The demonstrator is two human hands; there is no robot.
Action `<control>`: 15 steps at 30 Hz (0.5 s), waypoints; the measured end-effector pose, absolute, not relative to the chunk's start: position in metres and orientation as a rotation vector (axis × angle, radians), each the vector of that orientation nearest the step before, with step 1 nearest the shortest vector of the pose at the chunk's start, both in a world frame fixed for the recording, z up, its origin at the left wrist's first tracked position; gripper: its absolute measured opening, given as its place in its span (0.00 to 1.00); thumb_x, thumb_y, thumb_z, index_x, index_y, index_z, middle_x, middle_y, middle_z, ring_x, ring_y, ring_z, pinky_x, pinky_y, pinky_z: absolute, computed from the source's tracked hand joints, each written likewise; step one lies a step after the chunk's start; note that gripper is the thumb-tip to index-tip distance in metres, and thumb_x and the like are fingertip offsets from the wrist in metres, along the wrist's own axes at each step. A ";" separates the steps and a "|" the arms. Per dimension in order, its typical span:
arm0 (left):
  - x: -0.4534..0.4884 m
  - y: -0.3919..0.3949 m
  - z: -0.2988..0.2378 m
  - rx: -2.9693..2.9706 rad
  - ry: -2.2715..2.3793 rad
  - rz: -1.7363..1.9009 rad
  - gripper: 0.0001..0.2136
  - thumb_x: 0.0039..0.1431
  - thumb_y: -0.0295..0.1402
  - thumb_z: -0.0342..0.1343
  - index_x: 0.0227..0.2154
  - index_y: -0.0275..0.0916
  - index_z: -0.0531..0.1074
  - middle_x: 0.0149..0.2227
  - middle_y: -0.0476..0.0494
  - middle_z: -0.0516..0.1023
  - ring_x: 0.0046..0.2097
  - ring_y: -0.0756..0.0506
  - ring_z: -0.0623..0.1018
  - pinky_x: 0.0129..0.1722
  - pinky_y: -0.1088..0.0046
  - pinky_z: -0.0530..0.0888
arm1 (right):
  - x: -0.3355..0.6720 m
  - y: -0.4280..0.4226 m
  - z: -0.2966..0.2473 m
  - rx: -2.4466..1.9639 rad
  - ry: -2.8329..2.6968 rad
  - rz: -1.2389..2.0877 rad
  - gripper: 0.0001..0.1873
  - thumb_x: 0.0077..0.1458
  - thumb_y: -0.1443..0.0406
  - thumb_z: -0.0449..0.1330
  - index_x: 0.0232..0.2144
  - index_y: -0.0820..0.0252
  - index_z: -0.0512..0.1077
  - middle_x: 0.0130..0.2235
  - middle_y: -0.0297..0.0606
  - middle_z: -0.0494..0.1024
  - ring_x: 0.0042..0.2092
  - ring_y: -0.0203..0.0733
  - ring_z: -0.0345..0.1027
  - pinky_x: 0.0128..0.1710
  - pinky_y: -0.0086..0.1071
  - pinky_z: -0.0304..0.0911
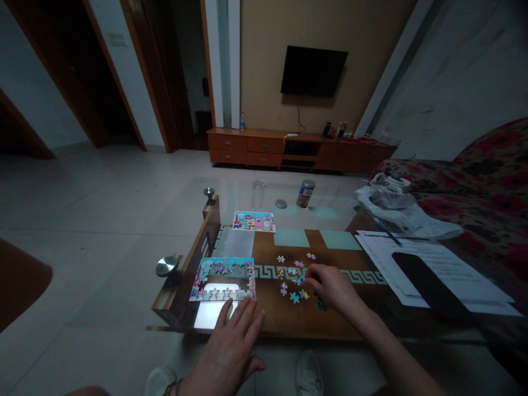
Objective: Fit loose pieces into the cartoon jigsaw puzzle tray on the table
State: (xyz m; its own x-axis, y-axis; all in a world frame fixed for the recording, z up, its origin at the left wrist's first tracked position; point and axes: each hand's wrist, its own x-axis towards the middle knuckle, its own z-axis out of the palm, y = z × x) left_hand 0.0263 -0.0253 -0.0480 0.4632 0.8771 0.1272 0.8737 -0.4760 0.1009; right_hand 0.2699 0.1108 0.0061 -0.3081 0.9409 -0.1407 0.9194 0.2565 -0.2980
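Observation:
My left hand point(231, 344) lies flat on the glass table top, fingers stretched out, just below the partly filled jigsaw board point(223, 279). My right hand point(332, 286) is curled over the scatter of loose puzzle pieces point(293, 275) to the right of the board, fingertips pinched among them; what they hold is hidden. A finished cartoon picture card point(254, 221) lies farther back on the table.
A glass-topped wooden coffee table point(289, 324) holds an upright glass point(258, 193), a tin can point(306, 193) with its lid point(281, 203) beside it, white papers point(433, 267) under a dark flat object point(424, 283), and a plastic bag point(391, 206). A floral sofa point(487, 181) stands right.

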 end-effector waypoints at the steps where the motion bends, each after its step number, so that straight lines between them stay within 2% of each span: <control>1: 0.026 -0.025 -0.048 2.674 1.601 0.248 0.37 0.45 0.38 0.67 0.58 0.39 0.60 0.61 0.32 0.63 0.60 0.31 0.65 0.55 0.43 0.67 | 0.272 0.112 0.006 -1.806 -2.433 0.506 0.08 0.55 0.66 0.55 0.28 0.59 0.74 0.32 0.39 0.79 0.34 0.41 0.70 0.33 0.30 0.55; 6: 0.026 -0.026 -0.052 2.701 1.622 0.295 0.35 0.45 0.37 0.67 0.57 0.40 0.61 0.61 0.33 0.64 0.59 0.32 0.66 0.54 0.45 0.68 | 0.282 0.118 0.007 -1.813 -2.374 0.471 0.08 0.55 0.66 0.55 0.29 0.59 0.74 0.33 0.38 0.79 0.35 0.41 0.71 0.34 0.29 0.56; 9: 0.025 -0.026 -0.051 2.759 1.562 0.422 0.30 0.48 0.36 0.65 0.55 0.40 0.62 0.59 0.35 0.67 0.57 0.33 0.68 0.52 0.48 0.69 | 0.290 0.122 0.010 -1.869 -2.296 0.435 0.08 0.55 0.66 0.55 0.29 0.59 0.75 0.33 0.38 0.79 0.36 0.41 0.71 0.34 0.29 0.55; 12: 0.026 -0.025 -0.042 2.831 1.346 0.725 0.18 0.55 0.32 0.57 0.50 0.39 0.66 0.53 0.37 0.73 0.53 0.38 0.72 0.48 0.57 0.72 | 0.301 0.127 0.013 -1.917 -2.213 0.338 0.08 0.55 0.67 0.55 0.29 0.59 0.74 0.33 0.38 0.79 0.36 0.41 0.71 0.34 0.29 0.55; 15: 0.031 -0.026 -0.030 2.836 1.042 0.998 0.09 0.63 0.28 0.46 0.44 0.37 0.68 0.44 0.41 0.78 0.42 0.46 0.75 0.38 0.71 0.72 | 0.311 0.133 0.013 -1.937 -2.134 0.217 0.08 0.53 0.69 0.55 0.29 0.59 0.75 0.33 0.38 0.79 0.36 0.41 0.70 0.33 0.30 0.55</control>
